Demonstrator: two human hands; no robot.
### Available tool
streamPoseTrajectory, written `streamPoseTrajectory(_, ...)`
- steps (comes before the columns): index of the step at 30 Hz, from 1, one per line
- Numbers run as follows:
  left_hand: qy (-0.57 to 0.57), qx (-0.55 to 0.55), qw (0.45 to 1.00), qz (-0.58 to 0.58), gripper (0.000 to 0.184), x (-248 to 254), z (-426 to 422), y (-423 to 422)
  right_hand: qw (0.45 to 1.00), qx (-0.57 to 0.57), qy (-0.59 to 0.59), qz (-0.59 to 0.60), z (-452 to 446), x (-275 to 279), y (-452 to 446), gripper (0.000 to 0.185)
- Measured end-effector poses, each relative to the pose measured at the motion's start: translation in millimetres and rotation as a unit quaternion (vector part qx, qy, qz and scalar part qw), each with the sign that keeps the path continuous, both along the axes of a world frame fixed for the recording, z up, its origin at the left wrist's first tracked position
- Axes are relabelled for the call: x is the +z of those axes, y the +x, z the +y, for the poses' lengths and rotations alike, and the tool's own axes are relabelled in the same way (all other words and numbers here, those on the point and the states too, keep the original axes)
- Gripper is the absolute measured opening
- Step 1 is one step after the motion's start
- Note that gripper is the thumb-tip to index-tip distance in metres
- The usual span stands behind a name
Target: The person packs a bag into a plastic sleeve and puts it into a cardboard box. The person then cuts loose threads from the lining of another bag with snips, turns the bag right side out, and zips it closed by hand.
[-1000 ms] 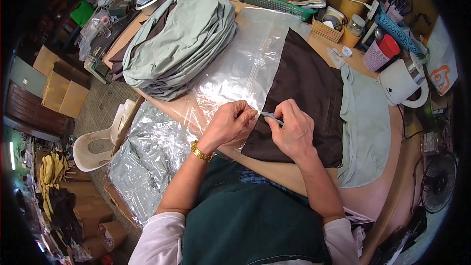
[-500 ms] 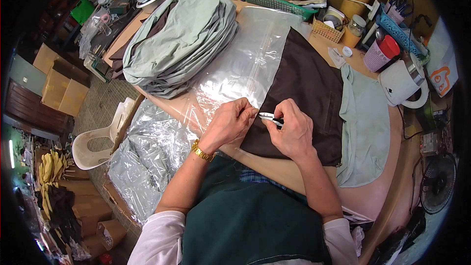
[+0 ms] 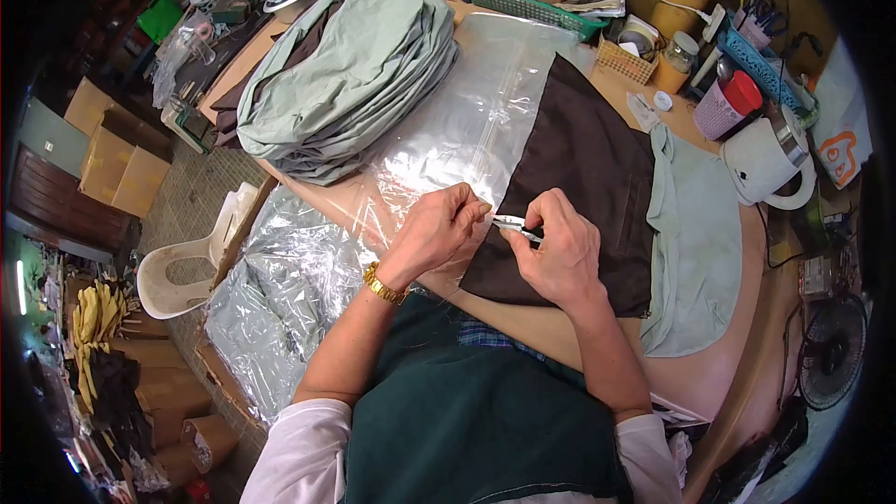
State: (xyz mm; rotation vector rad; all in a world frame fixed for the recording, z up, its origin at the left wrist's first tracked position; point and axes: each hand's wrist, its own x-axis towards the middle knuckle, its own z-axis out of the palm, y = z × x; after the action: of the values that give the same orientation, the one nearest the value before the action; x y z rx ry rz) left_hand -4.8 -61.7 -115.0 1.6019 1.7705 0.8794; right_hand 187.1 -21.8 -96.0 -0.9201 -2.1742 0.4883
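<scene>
My right hand (image 3: 560, 247) is curled round a small pair of thread snips (image 3: 516, 224), whose pale blades point left. Thumb and forefinger of my left hand (image 3: 439, 227) are pinched together just by the blade tips; whatever they hold is too small to make out. Under the snips lies a dark brown cloth piece (image 3: 583, 168), flat on the table, joined to or overlapping a pale green cloth (image 3: 695, 243) on its right. Clear plastic bags (image 3: 467, 112) lie flat along the brown cloth's left edge.
A thick folded pile of pale green cloth (image 3: 345, 79) sits at the table's back left. Plastic-wrapped goods (image 3: 280, 308) fill a box at left, beside a cream chair (image 3: 191, 271). At right stand a white kettle (image 3: 761, 159), a pink basket (image 3: 719, 105) and a fan (image 3: 833, 352).
The snips have tilted slightly in my right hand and their blades look different. Both hands stay in nearly the same place over the brown cloth.
</scene>
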Motion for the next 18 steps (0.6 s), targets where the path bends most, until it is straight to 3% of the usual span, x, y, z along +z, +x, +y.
streamPoseTrajectory(7,0.0,-0.014,0.999,-0.038,0.033,3,1,1,1.0,0.014,-0.007,-0.021,0,-8,-3,0.031)
streamPoseTrajectory(12,-0.04,-0.008,0.985,-0.17,0.025,3,3,-4,0.999,-0.038,-0.018,0.002,11,-12,-1,0.032)
streamPoseTrajectory(13,-0.039,-0.008,0.985,-0.17,0.025,0,5,-2,0.997,-0.072,-0.02,0.022,17,-14,0,0.033)
streamPoseTrajectory(15,0.134,0.066,0.98,-0.132,0.029,-13,15,9,0.996,-0.088,-0.032,0.008,31,-21,4,0.038)
streamPoseTrajectory(17,0.123,0.073,0.98,-0.14,0.042,-24,28,19,0.984,-0.145,-0.097,0.043,45,-37,3,0.04)
streamPoseTrajectory(18,0.066,0.043,0.994,-0.071,0.042,-25,32,26,0.984,-0.151,-0.087,0.035,51,-44,5,0.036)
